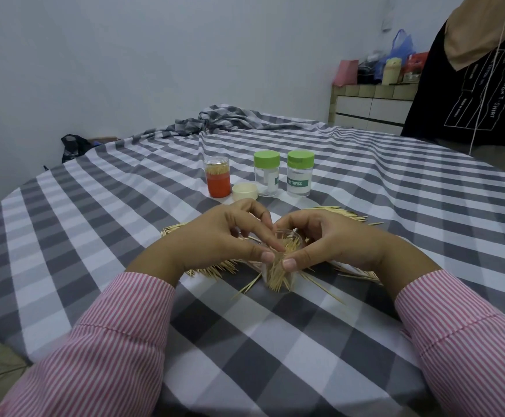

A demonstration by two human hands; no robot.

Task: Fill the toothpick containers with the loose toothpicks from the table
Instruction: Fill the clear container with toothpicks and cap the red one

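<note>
The jar I am filling stands open near my edge of the table, in the middle of the toothpicks, so that I need only reach a little for more. It is clear, and the picks inside lean at angles, some tips poking up at the mouth; I judge it well filled but not yet packed.

I hold it from both sides. My left hand grips it with the thumb pressed on the near wall and the fingers curled over the rim, one fingertip reaching into the mouth, I think to push the picks down and straighten them. My right hand mirrors it, thumb on the near wall just beside the left thumb, fingers bent round the far side. So both hands are clamped on the jar, close together, thumbs nearly touching. The wrists rest low, close to the cloth, and the forearms come in from each side in a V, which keeps the jar from tipping while I press.

Loose picks lie in heaps under and behind my hands, with a few strays fanned out toward me.

Farther off stand the other jars: a red jar already full and capped, a loose lid beside it which I take to belong to my jar, and two green-capped jars that look empty, waiting their turn.
</note>
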